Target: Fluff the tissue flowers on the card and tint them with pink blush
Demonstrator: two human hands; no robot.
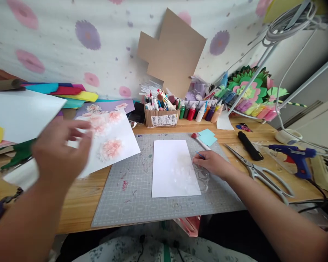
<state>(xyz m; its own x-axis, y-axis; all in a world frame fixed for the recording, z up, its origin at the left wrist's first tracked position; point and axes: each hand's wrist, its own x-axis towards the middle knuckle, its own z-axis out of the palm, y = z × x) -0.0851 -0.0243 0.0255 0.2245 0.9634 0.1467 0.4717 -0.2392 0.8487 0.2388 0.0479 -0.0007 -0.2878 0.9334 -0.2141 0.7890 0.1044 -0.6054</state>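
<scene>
My right hand rests at the right edge of a white sheet of paper, its fingers closed around a thin blue stick. Wet-looking, glossy patches show on the lower right of that paper. The sheet lies on a grey cutting mat. My left hand, blurred by motion, is raised over the left side of the table with thumb and fingers apart and nothing visible in it. Just beyond it lies a white sheet with pink ruffled flowers, partly hidden by the hand.
Scissors, a black-handled tool and a blue glue gun lie at right. A brush and light blue paper squares lie beyond my right hand. A cardboard pen box and paint bottles stand behind.
</scene>
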